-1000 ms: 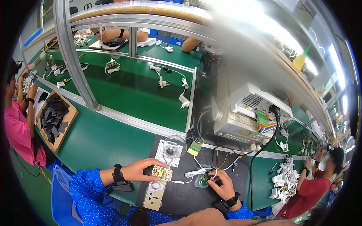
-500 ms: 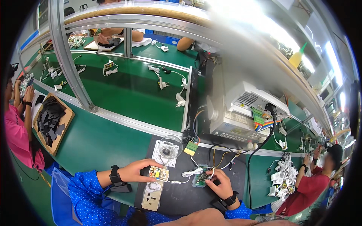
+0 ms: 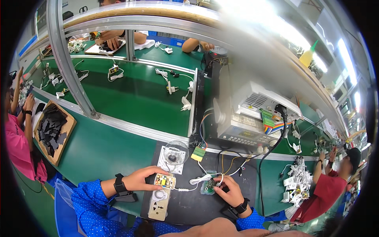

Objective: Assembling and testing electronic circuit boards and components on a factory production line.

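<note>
My left hand (image 3: 140, 179) is closed on the edge of a small power-adapter circuit board (image 3: 165, 181) carrying yellow and dark parts. That board rests at the top of a beige socket strip (image 3: 158, 205). A white cable (image 3: 200, 180), bundled midway, runs right from it. At the cable's far end my right hand (image 3: 229, 191) has its thumb and fingers pinched together over a green circuit board (image 3: 207, 187) with round contacts. The fingers appear to hold the cable's end there; the tip itself is hidden.
Behind my hands are a white plate with a clear round cover (image 3: 172, 158) and a green-yellow terminal block (image 3: 198, 153). A test instrument (image 3: 246, 132) stands beyond, its black cord hanging right. White adapters (image 3: 296, 183) are piled at right. A tray of black sheets (image 3: 55, 128) lies left. Co-workers sit around.
My right fingers have shifted slightly up and right over the green board. The left hand and adapter board are nearly still. Co-workers' hands have moved, and the whole view has shifted a little.
</note>
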A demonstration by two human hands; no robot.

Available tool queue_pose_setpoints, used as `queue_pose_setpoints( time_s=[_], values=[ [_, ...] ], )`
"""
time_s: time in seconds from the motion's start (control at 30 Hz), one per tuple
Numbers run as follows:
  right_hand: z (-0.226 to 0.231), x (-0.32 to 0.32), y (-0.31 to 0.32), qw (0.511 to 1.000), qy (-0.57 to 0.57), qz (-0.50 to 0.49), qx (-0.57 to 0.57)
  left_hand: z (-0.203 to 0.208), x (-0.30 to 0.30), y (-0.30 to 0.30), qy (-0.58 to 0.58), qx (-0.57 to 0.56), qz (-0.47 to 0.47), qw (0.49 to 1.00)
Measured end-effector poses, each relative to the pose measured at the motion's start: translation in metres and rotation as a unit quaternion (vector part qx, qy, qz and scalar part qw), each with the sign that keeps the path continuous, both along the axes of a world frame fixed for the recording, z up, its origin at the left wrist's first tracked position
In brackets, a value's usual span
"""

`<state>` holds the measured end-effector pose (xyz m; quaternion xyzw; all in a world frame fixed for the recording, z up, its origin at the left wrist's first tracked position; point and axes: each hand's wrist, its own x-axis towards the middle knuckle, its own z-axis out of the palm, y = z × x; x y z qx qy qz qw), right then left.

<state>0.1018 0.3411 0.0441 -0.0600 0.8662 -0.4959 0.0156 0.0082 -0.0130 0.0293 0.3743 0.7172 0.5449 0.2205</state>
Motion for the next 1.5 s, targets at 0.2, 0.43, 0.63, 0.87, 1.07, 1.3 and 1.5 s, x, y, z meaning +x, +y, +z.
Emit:
queue_pose_setpoints(
  time_s=[0.2, 0.43, 0.63, 0.87, 1.07, 1.3, 1.5],
  values=[
    [-0.003, 0.003, 0.000, 1.000, 0.011, -0.002, -0.008, -0.003, 0.002, 0.001, -0.005, 0.010, -0.001, 1.000],
    [-0.004, 0.002, 0.000, 1.000, 0.025, 0.010, 0.015, 0.000, 0.004, 0.001, -0.022, 0.013, -0.002, 1.000],
    [-0.003, 0.002, -0.001, 1.000, 0.019, 0.012, 0.017, -0.004, 0.002, 0.000, -0.016, 0.012, -0.007, 1.000],
    [-0.005, 0.000, 0.001, 1.000, -0.003, -0.006, 0.007, -0.003, 0.001, 0.000, -0.005, 0.014, -0.006, 1.000],
    [-0.005, -0.001, 0.001, 1.000, 0.005, -0.002, -0.003, 0.000, 0.000, 0.001, 0.000, -0.005, 0.001, 1.000],
    [-0.003, -0.001, 0.005, 1.000, -0.003, 0.025, -0.002, -0.002, 0.002, 0.001, -0.008, -0.003, 0.000, 1.000],
    [-0.003, -0.001, 0.002, 1.000, 0.005, 0.018, 0.002, -0.004, 0.013, 0.006, 0.013, 0.011, 0.032, 0.999]
  ],
)
